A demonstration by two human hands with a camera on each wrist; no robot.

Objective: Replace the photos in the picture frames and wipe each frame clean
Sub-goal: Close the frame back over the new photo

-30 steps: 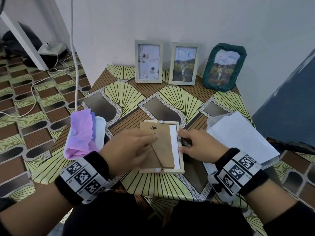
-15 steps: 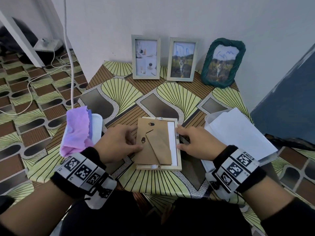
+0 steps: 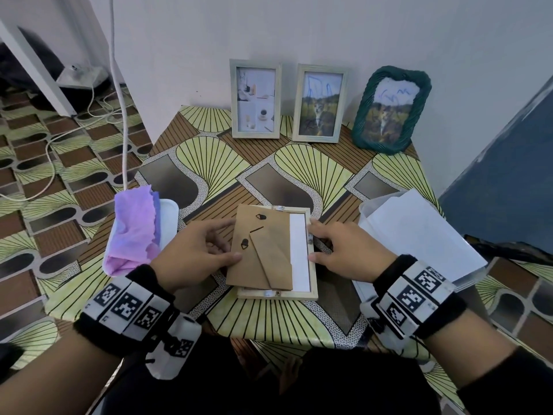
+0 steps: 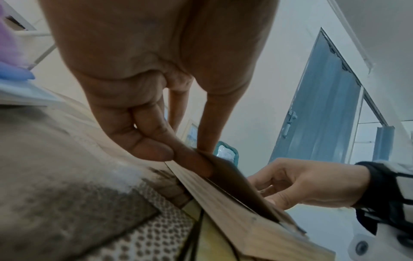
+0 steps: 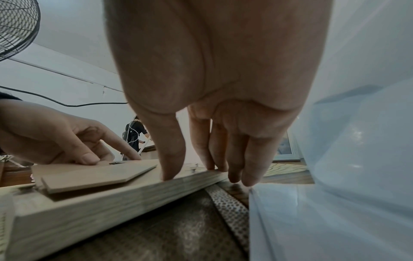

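A pale wooden picture frame (image 3: 311,295) lies face down in the middle of the table. Its brown backing board (image 3: 260,265), with the folded stand on top, sits shifted left past the frame's left rim. A white strip of photo back (image 3: 299,253) shows along the right side. My left hand (image 3: 227,244) grips the board's left edge, thumb on top and fingers underneath; the left wrist view shows the left hand (image 4: 190,159) pinching that backing board (image 4: 234,185). My right hand (image 3: 317,241) rests with straight fingers on the frame's right rim; in the right wrist view the right hand (image 5: 196,174) presses on the frame (image 5: 111,208).
Two pale frames (image 3: 256,98) (image 3: 320,103) and a green woven frame (image 3: 392,109) stand against the back wall. A purple cloth (image 3: 134,232) lies in a white tray (image 3: 169,211) at the left. White sheets (image 3: 419,235) lie at the right. A white cable (image 3: 119,100) hangs at the table's left corner.
My left hand has gone from lying flat on the backing board to gripping its left edge. The board has slid left, and the white strip is wider. The right hand stayed on the rim.
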